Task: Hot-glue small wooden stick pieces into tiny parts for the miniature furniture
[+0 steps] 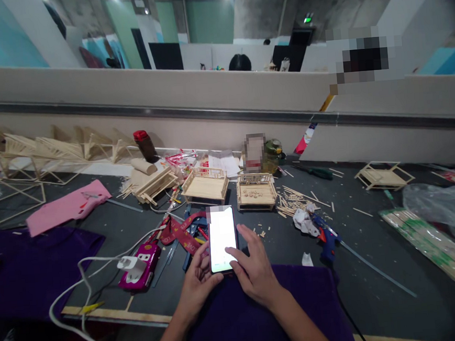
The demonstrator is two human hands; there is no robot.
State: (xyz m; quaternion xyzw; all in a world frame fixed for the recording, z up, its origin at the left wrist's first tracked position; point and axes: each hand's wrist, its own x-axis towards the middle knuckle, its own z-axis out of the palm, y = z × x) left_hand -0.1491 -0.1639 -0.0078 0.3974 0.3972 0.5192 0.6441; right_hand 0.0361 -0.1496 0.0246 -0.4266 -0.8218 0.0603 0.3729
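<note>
A smartphone (221,234) with a bright white screen is held upright above the table's near edge. My left hand (201,277) grips it along its left side and lower corner, the fingers wrapped behind. My right hand (254,265) is at the phone's right edge, with one finger on the lower screen and the other fingers stretched out and apart. Beyond the phone stand two small wooden-stick bed models (205,187); the right one, a stick model (256,193), has small pieces lying on it. Purple cloth (301,301) lies beneath my forearms.
A magenta power strip (142,266) with a white plug and cable lies left of my hands. To the right are a blue glue gun (328,244), loose sticks (298,199) and a plastic-wrapped stick bundle (426,244). A red-capped bottle (145,146) stands by the partition (190,97).
</note>
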